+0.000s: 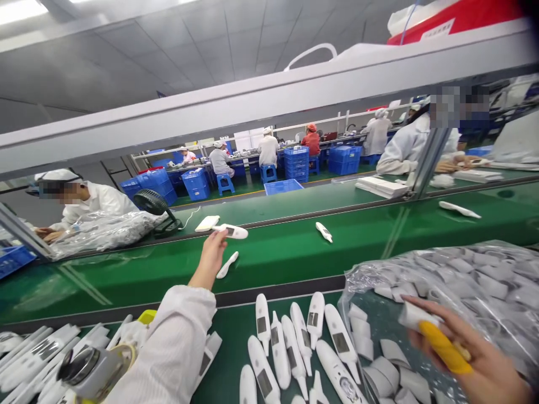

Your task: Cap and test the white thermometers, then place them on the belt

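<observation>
My left hand [213, 252] reaches over the green belt [278, 255], its fingers closed on a white thermometer-like device [236, 231] with a small dark display. Just below it, another white device [228, 265] lies on the belt. At the right, my right hand [458, 342], with a yellow cover on one finger, holds a white curved cap [415, 315] between thumb and fingers. It is above a clear plastic bag [446, 264] full of similar curved pieces. Several white devices [290, 350] with dark displays lie on the green bench between my arms.
More white devices [42, 353] and a jar with a metal lid [90, 370] are at the lower left. A black fan [154, 205] stands beyond the belt. Further devices [324, 231] lie on the belt. A metal post [432, 160] and overhead beam cross the view; people sit beyond.
</observation>
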`<state>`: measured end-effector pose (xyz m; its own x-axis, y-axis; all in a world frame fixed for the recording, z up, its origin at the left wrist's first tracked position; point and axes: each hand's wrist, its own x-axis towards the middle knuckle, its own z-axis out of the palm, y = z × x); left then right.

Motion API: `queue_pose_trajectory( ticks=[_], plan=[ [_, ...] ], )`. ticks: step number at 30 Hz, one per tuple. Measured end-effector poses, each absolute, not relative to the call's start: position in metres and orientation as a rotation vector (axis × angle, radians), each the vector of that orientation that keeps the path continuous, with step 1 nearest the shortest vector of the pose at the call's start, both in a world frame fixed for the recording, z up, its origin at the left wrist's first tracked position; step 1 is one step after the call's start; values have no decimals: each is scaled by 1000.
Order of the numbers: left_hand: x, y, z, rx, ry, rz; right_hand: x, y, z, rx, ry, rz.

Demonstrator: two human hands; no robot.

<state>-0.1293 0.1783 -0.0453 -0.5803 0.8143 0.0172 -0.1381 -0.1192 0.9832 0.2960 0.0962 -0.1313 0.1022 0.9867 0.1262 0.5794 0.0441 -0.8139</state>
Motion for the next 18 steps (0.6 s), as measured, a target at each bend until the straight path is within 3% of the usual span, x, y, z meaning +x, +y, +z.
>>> queue_pose_trajectory(
  ticks=[2, 8, 12, 18],
  plan=[
    [-99, 152, -26, 774, 1196, 1855, 270, 90, -92, -1419, -1367, 967],
    [-19, 61, 3, 829, 695, 1853, 188, 72, -5, -727, -1278, 1119],
    [-1, 24, 8, 982, 664, 1562, 163, 71, 8, -381, -1247, 1240],
    [5, 16, 0, 1155, 687, 1364, 158, 74, 5, -419, -1199, 1286]
  ],
)
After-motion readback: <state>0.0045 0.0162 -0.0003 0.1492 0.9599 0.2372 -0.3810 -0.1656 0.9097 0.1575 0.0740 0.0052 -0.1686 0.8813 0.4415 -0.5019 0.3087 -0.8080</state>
